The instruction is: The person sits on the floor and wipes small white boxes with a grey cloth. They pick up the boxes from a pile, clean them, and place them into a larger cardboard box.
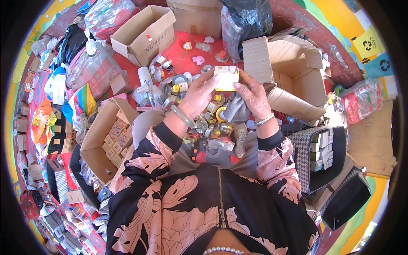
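Between my two hands is a small white and yellow carton (pixel 226 77), held up over the pile in front of me. My left hand (pixel 199 93) grips its left side, with the thumb on the face toward me. On the other side my right hand (pixel 255 97) closes on the lower right edge, thumb in front. What the far fingers do is hidden behind the carton. Below lies a heap of bottles and jars with yellow caps (pixel 223 127), next to a grey cloth-like piece (pixel 237 109) and a shoe (pixel 240 140).
An open cardboard box (pixel 95 144) with small patterned cartons stands at left. At right are a larger open box (pixel 293 100) and a houndstooth bin (pixel 299 165) holding small boxes. Behind sit another cardboard box (pixel 148 40) and a black plastic bag (pixel 250 17). Loose packages crowd the far left.
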Motion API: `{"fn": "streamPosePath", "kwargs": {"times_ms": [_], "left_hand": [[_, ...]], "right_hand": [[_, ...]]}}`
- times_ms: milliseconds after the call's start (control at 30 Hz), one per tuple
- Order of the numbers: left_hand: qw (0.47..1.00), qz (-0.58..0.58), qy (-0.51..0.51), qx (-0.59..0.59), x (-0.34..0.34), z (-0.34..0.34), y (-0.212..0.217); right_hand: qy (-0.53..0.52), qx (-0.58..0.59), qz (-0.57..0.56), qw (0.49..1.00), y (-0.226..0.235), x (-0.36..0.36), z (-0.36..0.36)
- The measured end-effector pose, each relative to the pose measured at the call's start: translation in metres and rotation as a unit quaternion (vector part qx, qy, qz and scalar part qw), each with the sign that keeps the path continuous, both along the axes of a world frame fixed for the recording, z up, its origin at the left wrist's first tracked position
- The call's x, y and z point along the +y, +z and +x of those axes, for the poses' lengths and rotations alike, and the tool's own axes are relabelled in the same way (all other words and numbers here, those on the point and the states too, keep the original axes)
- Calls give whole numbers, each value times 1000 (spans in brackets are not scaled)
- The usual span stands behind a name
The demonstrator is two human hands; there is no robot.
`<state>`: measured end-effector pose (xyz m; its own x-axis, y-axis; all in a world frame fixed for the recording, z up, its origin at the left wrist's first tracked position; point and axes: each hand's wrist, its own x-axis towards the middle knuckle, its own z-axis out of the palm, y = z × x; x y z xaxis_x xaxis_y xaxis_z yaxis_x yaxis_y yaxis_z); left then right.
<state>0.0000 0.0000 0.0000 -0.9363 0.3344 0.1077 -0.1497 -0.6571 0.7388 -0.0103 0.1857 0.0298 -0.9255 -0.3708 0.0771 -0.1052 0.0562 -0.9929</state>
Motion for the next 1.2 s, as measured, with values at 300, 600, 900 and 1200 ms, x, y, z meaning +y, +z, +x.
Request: {"fn": "streamPosePath", "kwargs": {"times_ms": [300,600,900,1200], "left_hand": [[969,-185,83,142,-1,3,6],[933,-215,145,251,-2,4,3],[961,-221,88,137,-10,3,-3],[999,16,52,-2,-8,0,5]], "right_hand": [[31,-4,-64,997,-3,6,0],[34,-74,-112,990,-5,-2,0],[-4,-82,-134,988,-13,-9,1],[11,47,-43,998,-7,-11,6]]}}
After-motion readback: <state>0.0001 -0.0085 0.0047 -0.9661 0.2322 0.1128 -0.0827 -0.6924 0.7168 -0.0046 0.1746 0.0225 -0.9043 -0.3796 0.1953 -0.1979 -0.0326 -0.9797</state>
